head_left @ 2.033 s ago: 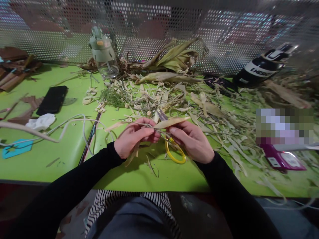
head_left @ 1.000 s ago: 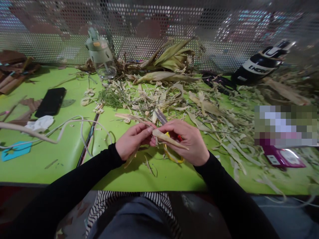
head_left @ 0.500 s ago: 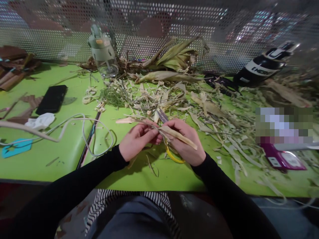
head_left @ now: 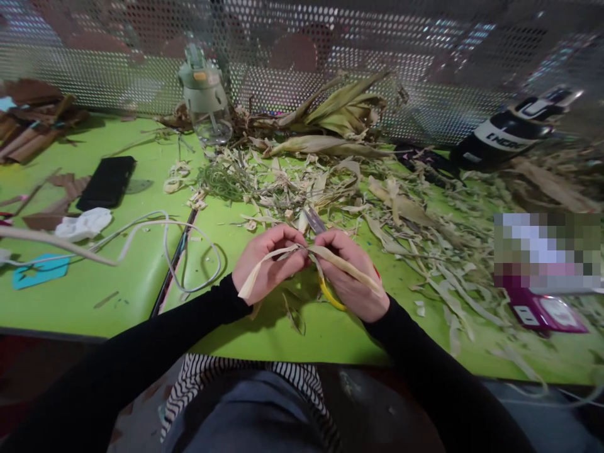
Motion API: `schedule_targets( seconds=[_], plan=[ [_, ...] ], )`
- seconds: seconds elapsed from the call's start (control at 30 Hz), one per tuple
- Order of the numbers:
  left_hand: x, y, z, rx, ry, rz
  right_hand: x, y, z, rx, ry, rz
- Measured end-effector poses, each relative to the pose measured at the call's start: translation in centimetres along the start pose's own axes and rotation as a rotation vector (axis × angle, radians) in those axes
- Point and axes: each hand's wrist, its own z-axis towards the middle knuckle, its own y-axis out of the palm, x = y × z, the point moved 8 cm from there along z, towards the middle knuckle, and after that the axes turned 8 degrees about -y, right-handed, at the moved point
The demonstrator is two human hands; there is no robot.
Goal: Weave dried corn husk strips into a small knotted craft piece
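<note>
In the middle of the head view my two hands meet over the green table (head_left: 117, 302), fingertips pinched close together. A pale strip of dried corn husk (head_left: 346, 267) runs between them. One end lies across the back of my left hand (head_left: 276, 240) and the other crosses my right hand (head_left: 356, 299). Scissors with a yellow handle (head_left: 330, 297) sit in my right hand under the strip. Their grey blades point away from me, towards the scraps. Where the strip meets between the fingertips, its fine detail is too small to make out.
Husk scraps (head_left: 292, 182) cover the table beyond and right of my hands, with larger husks (head_left: 344, 113) behind. A clear bottle (head_left: 207, 107), a black bottle (head_left: 504, 132), a phone (head_left: 106, 182), a white cable (head_left: 170, 251) and a magenta packet (head_left: 547, 311) lie around. A perforated metal screen (head_left: 283, 38) stands behind.
The left part of the husk strip has come over the top of my left hand, where before it pointed away beyond my fingers. The whole view has shifted slightly.
</note>
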Motion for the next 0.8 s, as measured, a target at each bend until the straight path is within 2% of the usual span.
schedule_targets(
  seconds=[0.27, 0.57, 0.67, 0.8],
  plan=[
    [0.32, -0.24, -0.07, 0.023, 0.014, 0.039, 0.01, -0.04, -0.02, 0.030, 0.047, 0.070],
    [-0.01, -0.35, -0.15, 0.023, -0.046, -0.002, 0.29, 0.05, -0.20, 0.056, 0.096, 0.096],
    [0.04, -0.26, -0.09, 0.022, -0.095, -0.033, 0.43, -0.09, -0.10, 0.047, 0.082, 0.084],
    [0.28, -0.22, 0.12, 0.006, -0.106, -0.061, -0.02, -0.54, 0.23, 0.005, -0.013, -0.025]
  ],
)
